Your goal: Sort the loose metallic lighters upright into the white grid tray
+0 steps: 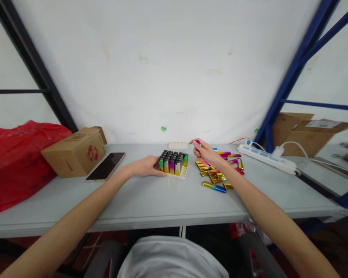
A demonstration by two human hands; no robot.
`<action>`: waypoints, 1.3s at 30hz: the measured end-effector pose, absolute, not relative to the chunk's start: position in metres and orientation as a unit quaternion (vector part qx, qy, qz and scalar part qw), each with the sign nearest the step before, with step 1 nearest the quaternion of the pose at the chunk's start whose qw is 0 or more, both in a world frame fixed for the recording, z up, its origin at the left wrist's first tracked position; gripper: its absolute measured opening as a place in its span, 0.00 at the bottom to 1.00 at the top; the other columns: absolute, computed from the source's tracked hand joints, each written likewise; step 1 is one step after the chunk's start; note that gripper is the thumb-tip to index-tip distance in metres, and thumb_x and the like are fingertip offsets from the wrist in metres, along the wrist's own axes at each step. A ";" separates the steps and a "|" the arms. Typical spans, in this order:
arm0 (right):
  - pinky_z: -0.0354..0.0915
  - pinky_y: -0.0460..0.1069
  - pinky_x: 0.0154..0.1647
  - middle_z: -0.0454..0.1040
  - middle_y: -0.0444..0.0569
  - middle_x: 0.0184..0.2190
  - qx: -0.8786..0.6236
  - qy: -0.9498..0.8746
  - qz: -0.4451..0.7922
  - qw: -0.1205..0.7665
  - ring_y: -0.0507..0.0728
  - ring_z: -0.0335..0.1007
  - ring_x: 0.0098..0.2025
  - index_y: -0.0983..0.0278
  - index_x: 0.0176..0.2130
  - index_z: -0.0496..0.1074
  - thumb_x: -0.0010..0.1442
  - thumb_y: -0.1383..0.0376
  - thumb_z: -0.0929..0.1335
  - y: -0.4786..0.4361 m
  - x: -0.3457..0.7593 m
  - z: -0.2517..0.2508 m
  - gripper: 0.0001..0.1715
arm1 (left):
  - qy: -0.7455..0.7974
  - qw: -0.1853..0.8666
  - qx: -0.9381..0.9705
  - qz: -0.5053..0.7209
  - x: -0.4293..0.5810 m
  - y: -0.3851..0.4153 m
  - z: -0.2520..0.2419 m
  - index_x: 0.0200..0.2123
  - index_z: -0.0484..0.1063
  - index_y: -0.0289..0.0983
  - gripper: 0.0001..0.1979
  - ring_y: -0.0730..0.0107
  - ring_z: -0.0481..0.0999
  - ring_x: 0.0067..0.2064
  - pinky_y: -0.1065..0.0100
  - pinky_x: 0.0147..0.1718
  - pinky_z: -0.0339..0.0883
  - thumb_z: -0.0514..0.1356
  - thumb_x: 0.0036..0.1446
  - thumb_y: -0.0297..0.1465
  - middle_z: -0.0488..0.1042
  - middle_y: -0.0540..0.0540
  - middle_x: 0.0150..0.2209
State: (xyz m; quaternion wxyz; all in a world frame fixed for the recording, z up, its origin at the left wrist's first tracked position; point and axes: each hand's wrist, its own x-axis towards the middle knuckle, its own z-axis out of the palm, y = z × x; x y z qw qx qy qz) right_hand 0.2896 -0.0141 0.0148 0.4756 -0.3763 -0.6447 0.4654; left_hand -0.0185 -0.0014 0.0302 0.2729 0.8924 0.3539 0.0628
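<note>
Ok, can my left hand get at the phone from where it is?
Probably yes: the phone lies flat just left of the left hand, with only bare table between them.

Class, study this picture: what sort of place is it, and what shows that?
Probably a packing bench in a storeroom or workshop: metal shelf frames, cardboard boxes, and a tray of upright lighters beside a loose pile, one lighter in the right hand.

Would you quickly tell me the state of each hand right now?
Left hand: open, resting against the tray of upright lighters.
Right hand: closed on a single lighter, pinched at the fingertips.
</note>
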 end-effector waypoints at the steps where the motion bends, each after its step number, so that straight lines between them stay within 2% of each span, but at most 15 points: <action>1: 0.50 0.41 0.18 0.54 0.34 0.22 -0.387 -0.653 0.448 0.472 0.48 0.49 0.19 0.57 0.48 0.67 0.66 0.44 0.65 -0.013 0.289 0.015 0.23 | 0.350 0.277 0.893 0.065 -0.019 -0.001 0.030 0.47 0.77 0.37 0.27 0.59 0.79 0.44 0.69 0.42 0.70 0.67 0.53 0.51 0.82 0.47 0.45; 3: 0.44 0.43 0.17 0.52 0.34 0.21 -0.414 -0.665 0.403 0.473 0.48 0.44 0.18 0.58 0.46 0.67 0.66 0.43 0.63 -0.012 0.288 0.015 0.24 | 0.344 0.281 0.893 0.070 -0.019 -0.001 0.030 0.49 0.77 0.37 0.27 0.59 0.79 0.45 0.69 0.43 0.70 0.67 0.54 0.51 0.82 0.47 0.46; 5: 0.47 0.44 0.19 0.57 0.35 0.20 -0.443 -0.678 0.337 0.480 0.49 0.48 0.18 0.60 0.42 0.68 0.66 0.42 0.62 -0.012 0.286 0.014 0.25 | 0.344 0.280 0.894 0.070 -0.019 -0.001 0.029 0.50 0.77 0.38 0.28 0.59 0.79 0.45 0.69 0.43 0.70 0.67 0.54 0.51 0.82 0.48 0.46; 7: 0.52 0.45 0.22 0.61 0.39 0.20 -0.477 -0.691 0.247 0.483 0.50 0.53 0.21 0.62 0.33 0.68 0.66 0.41 0.61 -0.012 0.284 0.014 0.29 | 0.344 0.279 0.894 0.068 -0.019 -0.001 0.029 0.50 0.77 0.37 0.28 0.59 0.79 0.45 0.69 0.43 0.71 0.67 0.54 0.51 0.82 0.47 0.45; 10: 0.49 0.47 0.26 0.55 0.40 0.17 -0.526 -0.704 0.116 0.462 0.50 0.53 0.23 0.61 0.20 0.59 0.65 0.40 0.61 -0.016 0.278 0.013 0.35 | 0.340 0.285 0.894 0.069 -0.018 -0.001 0.030 0.49 0.77 0.37 0.27 0.59 0.79 0.46 0.69 0.45 0.71 0.67 0.54 0.51 0.82 0.47 0.46; 12: 0.46 0.48 0.26 0.50 0.40 0.17 -0.542 -0.711 0.067 0.444 0.49 0.49 0.23 0.61 0.17 0.54 0.65 0.43 0.62 -0.018 0.274 0.013 0.35 | 0.339 0.287 0.894 0.068 -0.018 0.000 0.029 0.48 0.77 0.37 0.27 0.59 0.79 0.45 0.69 0.44 0.71 0.67 0.54 0.51 0.82 0.47 0.46; 17: 0.45 0.48 0.28 0.52 0.39 0.16 -0.539 -0.735 0.026 0.410 0.50 0.49 0.23 0.61 0.18 0.57 0.65 0.55 0.63 -0.019 0.268 0.012 0.28 | 0.337 0.271 0.899 0.066 -0.020 0.004 0.026 0.47 0.77 0.37 0.26 0.60 0.79 0.44 0.70 0.42 0.70 0.66 0.54 0.52 0.82 0.48 0.45; 21: 0.45 0.48 0.28 0.56 0.40 0.16 -0.531 -0.750 0.028 0.394 0.50 0.53 0.23 0.61 0.19 0.58 0.64 0.59 0.63 -0.019 0.267 0.012 0.24 | 0.341 0.262 0.901 0.063 -0.019 0.003 0.027 0.47 0.77 0.37 0.27 0.59 0.79 0.44 0.70 0.41 0.69 0.66 0.54 0.52 0.82 0.47 0.44; 26: 0.46 0.48 0.29 0.58 0.40 0.17 -0.524 -0.750 0.025 0.402 0.51 0.54 0.24 0.62 0.21 0.60 0.65 0.59 0.62 -0.021 0.265 0.014 0.22 | 0.359 0.235 0.901 0.059 -0.018 0.002 0.028 0.47 0.77 0.37 0.28 0.60 0.78 0.41 0.70 0.37 0.68 0.65 0.53 0.53 0.82 0.47 0.42; 32: 0.46 0.48 0.28 0.56 0.40 0.17 -0.521 -0.752 0.038 0.403 0.51 0.51 0.24 0.62 0.20 0.59 0.68 0.50 0.61 -0.024 0.264 0.013 0.30 | 0.362 0.240 0.899 0.061 -0.018 0.001 0.029 0.46 0.77 0.36 0.29 0.59 0.78 0.41 0.69 0.38 0.69 0.65 0.52 0.54 0.82 0.47 0.41; 35: 0.46 0.48 0.28 0.56 0.40 0.17 -0.524 -0.755 0.042 0.391 0.51 0.52 0.24 0.61 0.20 0.59 0.68 0.51 0.62 -0.024 0.264 0.014 0.29 | 0.362 0.242 0.898 0.067 -0.019 0.002 0.028 0.45 0.77 0.36 0.29 0.59 0.78 0.41 0.69 0.38 0.69 0.66 0.51 0.55 0.82 0.47 0.40; 39: 0.47 0.48 0.29 0.58 0.40 0.17 -0.531 -0.755 0.033 0.383 0.51 0.54 0.24 0.61 0.20 0.60 0.67 0.57 0.62 -0.023 0.266 0.014 0.25 | 0.339 0.269 0.899 0.069 -0.019 0.002 0.028 0.47 0.77 0.37 0.28 0.59 0.79 0.44 0.69 0.42 0.70 0.66 0.53 0.52 0.82 0.47 0.44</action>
